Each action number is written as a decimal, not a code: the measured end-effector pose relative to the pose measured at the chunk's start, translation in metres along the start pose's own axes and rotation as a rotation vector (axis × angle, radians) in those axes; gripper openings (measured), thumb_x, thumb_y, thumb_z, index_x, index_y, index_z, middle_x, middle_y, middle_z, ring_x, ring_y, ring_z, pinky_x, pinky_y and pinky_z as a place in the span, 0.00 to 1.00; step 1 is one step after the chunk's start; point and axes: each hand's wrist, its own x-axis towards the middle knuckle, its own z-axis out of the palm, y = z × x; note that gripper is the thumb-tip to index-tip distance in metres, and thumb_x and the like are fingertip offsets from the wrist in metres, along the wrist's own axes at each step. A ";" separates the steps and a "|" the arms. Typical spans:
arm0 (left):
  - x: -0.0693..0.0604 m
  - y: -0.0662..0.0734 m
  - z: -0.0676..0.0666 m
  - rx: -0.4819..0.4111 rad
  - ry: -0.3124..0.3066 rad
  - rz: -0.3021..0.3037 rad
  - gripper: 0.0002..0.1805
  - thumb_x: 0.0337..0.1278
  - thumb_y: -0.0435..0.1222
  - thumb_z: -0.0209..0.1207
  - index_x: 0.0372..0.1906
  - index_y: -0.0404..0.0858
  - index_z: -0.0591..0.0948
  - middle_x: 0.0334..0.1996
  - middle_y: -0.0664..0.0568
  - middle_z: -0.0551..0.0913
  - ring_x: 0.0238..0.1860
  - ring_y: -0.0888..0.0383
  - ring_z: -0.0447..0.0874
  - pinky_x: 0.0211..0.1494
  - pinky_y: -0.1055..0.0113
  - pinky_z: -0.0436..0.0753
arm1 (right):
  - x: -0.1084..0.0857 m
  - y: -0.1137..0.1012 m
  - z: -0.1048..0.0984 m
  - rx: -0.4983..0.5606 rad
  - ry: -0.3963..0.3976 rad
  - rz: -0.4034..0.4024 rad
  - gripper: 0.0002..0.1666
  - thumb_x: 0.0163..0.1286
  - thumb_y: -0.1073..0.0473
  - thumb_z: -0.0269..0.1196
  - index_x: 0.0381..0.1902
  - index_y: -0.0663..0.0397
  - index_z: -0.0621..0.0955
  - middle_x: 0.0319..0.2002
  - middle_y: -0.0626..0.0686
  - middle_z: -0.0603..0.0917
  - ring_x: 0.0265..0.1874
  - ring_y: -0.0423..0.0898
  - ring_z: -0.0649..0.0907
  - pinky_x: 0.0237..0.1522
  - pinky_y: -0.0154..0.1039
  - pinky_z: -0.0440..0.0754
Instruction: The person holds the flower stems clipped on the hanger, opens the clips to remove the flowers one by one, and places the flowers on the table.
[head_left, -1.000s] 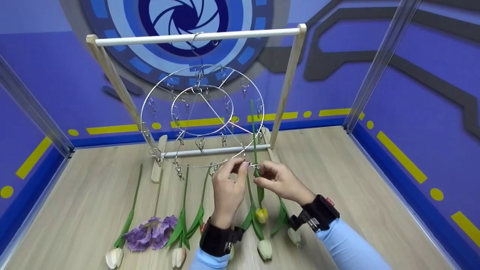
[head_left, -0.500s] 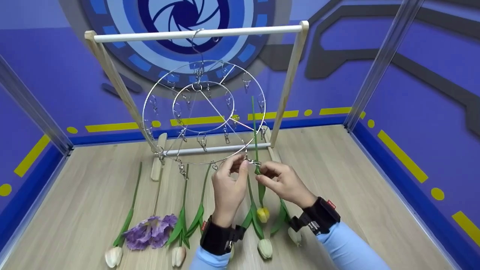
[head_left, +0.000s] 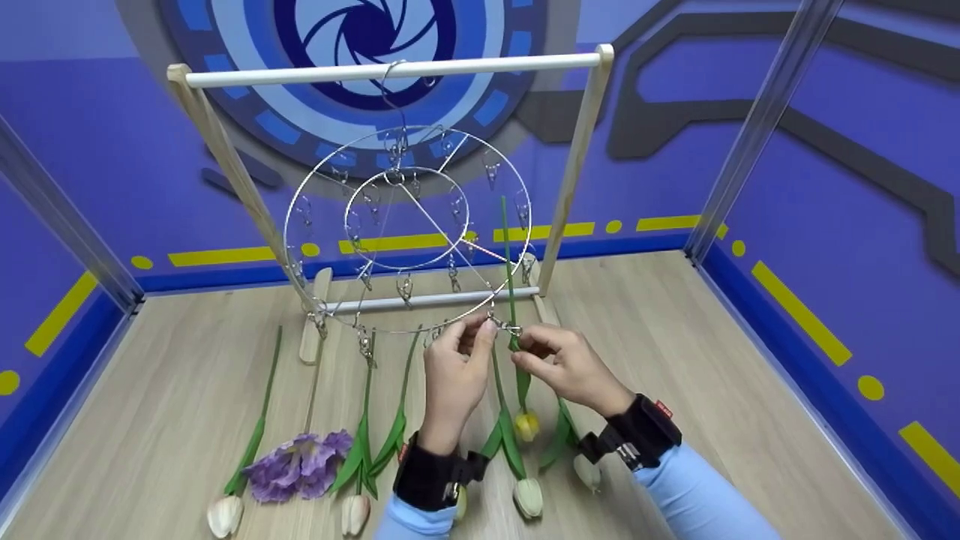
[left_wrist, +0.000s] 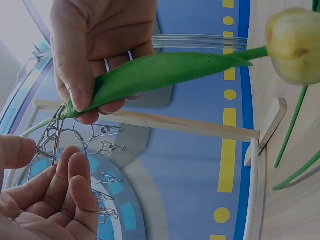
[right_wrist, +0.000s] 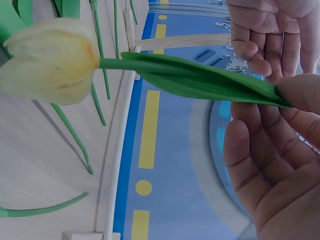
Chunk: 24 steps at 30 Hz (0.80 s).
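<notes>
My left hand (head_left: 456,375) pinches a small metal clip (left_wrist: 51,132) between thumb and fingers, at the lower right of the round wire hanger (head_left: 406,268). My right hand (head_left: 571,369) grips a yellow tulip (head_left: 526,425) where its green leaf (left_wrist: 160,72) joins the stem. The flower hangs head down and its bare stem (head_left: 506,240) points up past the hanger's outer ring. In the left wrist view the clip's end meets the stem just beside the right fingertips. Whether its jaws enclose the stem cannot be told.
A wooden stand with a white top rail (head_left: 495,66) bears the hanger, which carries several other clips. On the wooden table (head_left: 675,337) lie several tulips, among them a white one (head_left: 528,499), and a purple flower (head_left: 298,465). Patterned panels (head_left: 862,187) enclose the back and sides.
Both hands keep nearly the same place and the same hold on clip and tulip. The hanger and the yellow bloom shift only slightly.
</notes>
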 end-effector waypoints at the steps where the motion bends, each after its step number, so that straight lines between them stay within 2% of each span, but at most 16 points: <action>1: 0.000 0.000 0.000 -0.015 -0.006 -0.014 0.12 0.72 0.36 0.62 0.48 0.30 0.86 0.35 0.47 0.89 0.32 0.59 0.84 0.38 0.70 0.80 | 0.000 0.000 0.000 -0.001 -0.001 0.006 0.04 0.73 0.66 0.65 0.35 0.57 0.82 0.30 0.51 0.82 0.29 0.39 0.78 0.31 0.32 0.76; 9: 0.001 0.000 0.001 -0.096 -0.018 -0.095 0.10 0.71 0.35 0.63 0.44 0.29 0.85 0.31 0.48 0.87 0.30 0.61 0.80 0.36 0.71 0.77 | -0.001 0.002 0.002 -0.009 -0.021 0.035 0.03 0.72 0.66 0.66 0.35 0.58 0.82 0.33 0.53 0.85 0.31 0.42 0.82 0.35 0.33 0.80; 15: 0.001 0.001 0.000 -0.106 -0.011 -0.100 0.09 0.70 0.34 0.63 0.42 0.30 0.85 0.30 0.49 0.85 0.29 0.62 0.80 0.35 0.72 0.76 | -0.001 0.003 0.002 -0.017 -0.030 0.070 0.04 0.73 0.64 0.66 0.35 0.56 0.84 0.33 0.51 0.84 0.31 0.40 0.80 0.34 0.33 0.77; 24: 0.002 0.000 0.000 -0.070 -0.001 -0.081 0.07 0.69 0.32 0.64 0.38 0.30 0.84 0.29 0.49 0.84 0.29 0.62 0.79 0.35 0.72 0.77 | -0.003 0.003 0.000 -0.046 -0.001 0.057 0.03 0.73 0.65 0.66 0.38 0.56 0.86 0.34 0.52 0.86 0.30 0.37 0.77 0.32 0.33 0.77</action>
